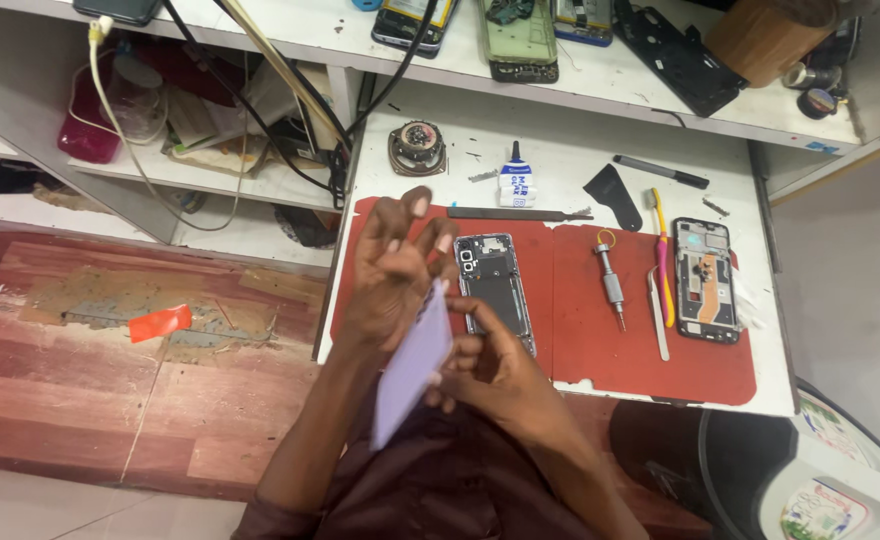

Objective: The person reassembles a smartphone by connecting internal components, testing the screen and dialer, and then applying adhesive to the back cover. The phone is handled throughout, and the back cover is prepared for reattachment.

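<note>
The white bench [560, 150] carries a red work mat [580, 330] across its front half, and a shelf [600, 70] above it holds more opened phones and parts. You work over the left end of the mat.

Your left hand [385, 275] is raised, palm toward you, fingers [415, 205] spread and curled; only the lower part of the hand meets the upper end of the pale lilac back panel [412, 365]. Your right hand [495, 375] pinches that panel at its right edge near the middle, thumb side hidden behind it. The panel is in the air, tilted on edge, above the mat's near-left corner and just beside the phone frame [495, 290], not touching it.

Handling judgement: the panel looks thin, light and fairly stiff, with a smooth face that could slip. It probably cracks or creases if bent, so hold it by the long edges, not the flat face, and keep pressure low.

The phone frame lies face down on the mat, camera holes toward the shelf. Farther right lie a second opened phone [705, 280], a small screwdriver [610, 280], white tweezers [657, 315] and a pink-and-yellow toothbrush [663, 260]. Beyond the mat stands a small glue bottle [515, 180].
</note>
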